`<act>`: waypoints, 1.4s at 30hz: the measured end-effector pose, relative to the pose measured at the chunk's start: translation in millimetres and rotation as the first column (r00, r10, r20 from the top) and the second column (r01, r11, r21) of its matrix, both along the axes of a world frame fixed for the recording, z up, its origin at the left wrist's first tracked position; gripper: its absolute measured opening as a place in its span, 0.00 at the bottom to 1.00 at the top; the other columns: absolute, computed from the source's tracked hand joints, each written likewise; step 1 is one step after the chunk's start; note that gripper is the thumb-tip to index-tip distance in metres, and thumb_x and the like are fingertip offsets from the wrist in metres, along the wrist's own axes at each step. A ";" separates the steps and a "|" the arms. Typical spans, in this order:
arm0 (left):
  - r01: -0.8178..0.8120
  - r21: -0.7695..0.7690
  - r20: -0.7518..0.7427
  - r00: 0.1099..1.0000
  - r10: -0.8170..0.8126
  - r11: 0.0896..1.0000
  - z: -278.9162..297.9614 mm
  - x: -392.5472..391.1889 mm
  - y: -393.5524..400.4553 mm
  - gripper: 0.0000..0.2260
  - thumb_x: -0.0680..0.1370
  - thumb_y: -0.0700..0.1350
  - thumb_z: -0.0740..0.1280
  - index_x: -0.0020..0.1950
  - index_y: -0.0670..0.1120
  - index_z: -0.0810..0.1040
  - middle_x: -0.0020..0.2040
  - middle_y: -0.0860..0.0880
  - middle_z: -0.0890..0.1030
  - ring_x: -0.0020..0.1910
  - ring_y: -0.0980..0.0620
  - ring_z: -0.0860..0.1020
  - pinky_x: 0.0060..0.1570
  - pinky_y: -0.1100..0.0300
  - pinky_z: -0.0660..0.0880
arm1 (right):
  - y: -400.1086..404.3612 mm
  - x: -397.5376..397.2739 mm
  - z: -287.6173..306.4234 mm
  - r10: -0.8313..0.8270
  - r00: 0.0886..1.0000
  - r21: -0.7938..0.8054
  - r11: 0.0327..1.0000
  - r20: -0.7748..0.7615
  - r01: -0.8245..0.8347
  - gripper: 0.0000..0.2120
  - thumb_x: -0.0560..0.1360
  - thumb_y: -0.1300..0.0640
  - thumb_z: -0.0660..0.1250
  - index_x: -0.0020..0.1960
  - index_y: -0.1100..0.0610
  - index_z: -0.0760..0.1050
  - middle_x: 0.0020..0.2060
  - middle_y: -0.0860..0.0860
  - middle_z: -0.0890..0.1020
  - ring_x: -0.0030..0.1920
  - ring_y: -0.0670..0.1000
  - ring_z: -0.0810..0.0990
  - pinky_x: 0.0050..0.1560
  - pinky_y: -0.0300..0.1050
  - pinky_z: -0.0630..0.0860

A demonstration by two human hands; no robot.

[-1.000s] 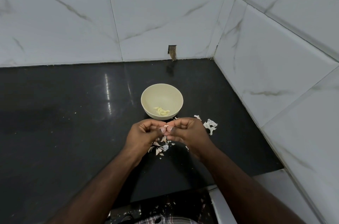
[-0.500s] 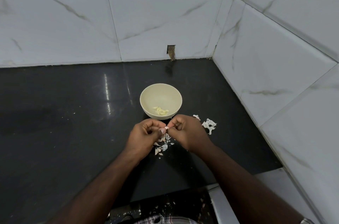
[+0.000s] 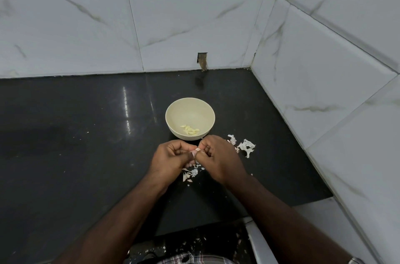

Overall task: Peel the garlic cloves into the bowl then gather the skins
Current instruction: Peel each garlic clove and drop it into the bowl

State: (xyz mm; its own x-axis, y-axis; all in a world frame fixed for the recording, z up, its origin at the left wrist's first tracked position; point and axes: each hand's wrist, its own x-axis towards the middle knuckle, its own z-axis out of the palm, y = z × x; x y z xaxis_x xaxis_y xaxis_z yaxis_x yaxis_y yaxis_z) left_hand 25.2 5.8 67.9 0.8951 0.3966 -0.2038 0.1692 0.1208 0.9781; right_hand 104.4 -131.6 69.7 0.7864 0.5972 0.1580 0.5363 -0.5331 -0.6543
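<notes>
While both hands pinch one garlic clove just in front of the bowl, the peeling goes on.

Nearest the person, the left hand [image 3: 171, 158] and the right hand [image 3: 218, 156] meet knuckle to knuckle, fingers curled in, with the garlic clove [image 3: 196, 150] clamped between their fingertips and only a pale tip showing. Under the hands a scatter of skins [image 3: 190, 174] lies on the black counter [image 3: 86, 155], and a second heap of skins [image 3: 245, 147] sits just to the right. Beyond them stands the bowl [image 3: 173, 112], holding a few peeled cloves [image 3: 190, 130] near its front wall. Because the clove is small and probably slippery, it could pop from the pinch and skid across the counter instead of dropping in; torn skin could also fall among the peeled cloves, since the hands work so close to the rim.
</notes>
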 end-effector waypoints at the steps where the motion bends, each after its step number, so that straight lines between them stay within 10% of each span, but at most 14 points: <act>1: 0.000 -0.033 -0.002 1.000 0.000 0.999 -0.4 0.2 0.1 0.04 0.74 0.32 0.73 0.45 0.39 0.85 0.34 0.41 0.82 0.32 0.52 0.78 0.33 0.64 0.75 | -0.7 -0.3 -0.5 0.002 1.000 -0.004 1.000 0.023 -0.001 0.08 0.73 0.52 0.69 0.39 0.53 0.73 0.33 0.44 0.74 0.39 0.44 0.73 0.35 0.33 0.63; 10: 0.018 -0.189 -0.038 0.999 -0.026 0.982 -1.5 0.5 2.6 0.04 0.77 0.34 0.69 0.49 0.35 0.83 0.36 0.41 0.81 0.32 0.52 0.77 0.32 0.65 0.73 | -5.6 1.9 -4.0 0.117 0.971 -0.033 0.993 0.210 -0.113 0.05 0.76 0.56 0.62 0.44 0.55 0.75 0.40 0.46 0.76 0.41 0.45 0.72 0.40 0.45 0.69; 16: 0.007 -0.180 -0.047 0.999 -0.015 0.984 -3.4 1.7 2.9 0.05 0.79 0.35 0.68 0.51 0.37 0.83 0.38 0.44 0.84 0.34 0.55 0.79 0.33 0.66 0.74 | -11.0 11.3 -1.6 0.098 0.993 0.138 0.986 -0.067 -0.088 0.08 0.74 0.61 0.71 0.52 0.53 0.83 0.40 0.38 0.79 0.44 0.40 0.79 0.46 0.28 0.70; 26: -0.010 -0.120 -0.044 0.999 0.005 0.993 -4.8 1.9 0.6 0.03 0.77 0.34 0.70 0.49 0.37 0.83 0.36 0.44 0.83 0.33 0.55 0.78 0.32 0.66 0.74 | -10.5 10.5 1.5 0.099 0.957 0.156 0.986 -0.272 -0.058 0.06 0.73 0.55 0.71 0.44 0.45 0.83 0.36 0.45 0.85 0.38 0.46 0.83 0.44 0.50 0.81; 42: -0.004 -0.207 -0.057 0.998 -0.008 0.978 -1.9 -2.5 1.8 0.04 0.79 0.34 0.66 0.52 0.37 0.81 0.39 0.43 0.84 0.34 0.54 0.79 0.33 0.66 0.75 | -11.1 14.5 -4.3 0.095 0.904 0.154 0.988 -0.417 -0.033 0.04 0.77 0.61 0.68 0.45 0.54 0.80 0.35 0.54 0.84 0.35 0.52 0.81 0.40 0.48 0.78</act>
State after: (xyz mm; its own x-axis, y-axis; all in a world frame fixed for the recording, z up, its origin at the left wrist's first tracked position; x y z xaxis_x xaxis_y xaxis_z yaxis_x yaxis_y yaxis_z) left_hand 22.7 7.6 66.0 0.8802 0.3389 -0.3323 0.2245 0.3196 0.9206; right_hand 118.9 -142.8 65.4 0.7588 0.6445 -0.0941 0.2234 -0.3934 -0.8918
